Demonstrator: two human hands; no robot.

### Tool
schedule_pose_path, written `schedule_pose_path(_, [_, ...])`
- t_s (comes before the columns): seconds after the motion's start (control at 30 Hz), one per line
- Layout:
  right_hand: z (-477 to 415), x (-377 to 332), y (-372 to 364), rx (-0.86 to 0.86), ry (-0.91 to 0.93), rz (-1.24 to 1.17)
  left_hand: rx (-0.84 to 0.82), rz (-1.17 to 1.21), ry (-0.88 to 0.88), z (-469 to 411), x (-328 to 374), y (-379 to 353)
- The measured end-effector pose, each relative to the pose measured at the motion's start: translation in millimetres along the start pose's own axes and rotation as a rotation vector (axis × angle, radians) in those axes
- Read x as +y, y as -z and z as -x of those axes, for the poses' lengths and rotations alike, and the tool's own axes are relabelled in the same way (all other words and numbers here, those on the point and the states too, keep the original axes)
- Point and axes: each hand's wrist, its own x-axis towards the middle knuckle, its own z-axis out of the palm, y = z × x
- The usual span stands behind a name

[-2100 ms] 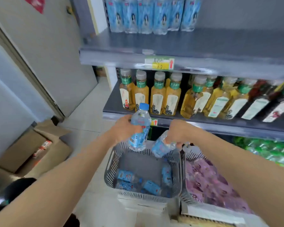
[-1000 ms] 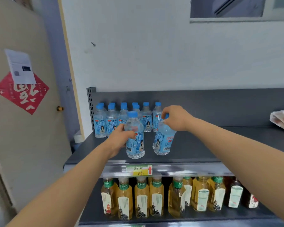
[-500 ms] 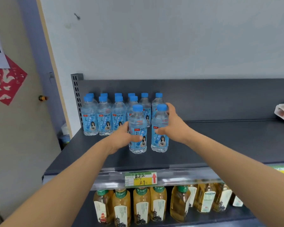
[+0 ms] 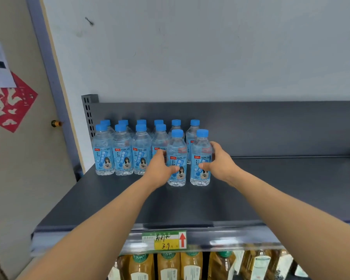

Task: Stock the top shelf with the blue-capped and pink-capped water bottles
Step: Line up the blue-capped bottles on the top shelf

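Top shelf (image 4: 271,188) carries the stocked rows (image 4: 121,154) beyond and to the left of your left hand (image 4: 160,168). That hand wraps one upright blue-capped bottle (image 4: 177,146). Your right hand (image 4: 220,162) wraps its neighbour (image 4: 200,146). Both bottles stand on the shelf, long axes vertical. The second-row gap lies straight beyond both hands, so the likely move is a push directly back.

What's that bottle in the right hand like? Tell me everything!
The bottle is small, clear, plastic-looking, with a blue cap and a pale blue label reading ORIGINAL SODA. It stands upright on the dark grey shelf, in front of the other bottles. The right hand grips its right side, thumb on the label. A matching bottle, held by the left hand, stands close on its left.
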Motion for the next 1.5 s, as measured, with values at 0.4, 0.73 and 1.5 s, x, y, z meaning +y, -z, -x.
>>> schedule_pose_path(0.4, [-46, 26, -13, 0.059, -0.033, 0.084, 0.193, -0.254, 0.017, -30, -4, -25])
schedule_pose_path(0.73, [-39, 33, -6, 0.035, -0.061, 0.097, 0.214, -0.384, 0.097, -38, 1, -31])
schedule_pose_path(1.5, [211, 57, -61, -0.064, 0.134, 0.096, -0.133, -0.135, -0.108, 209, -55, -25])
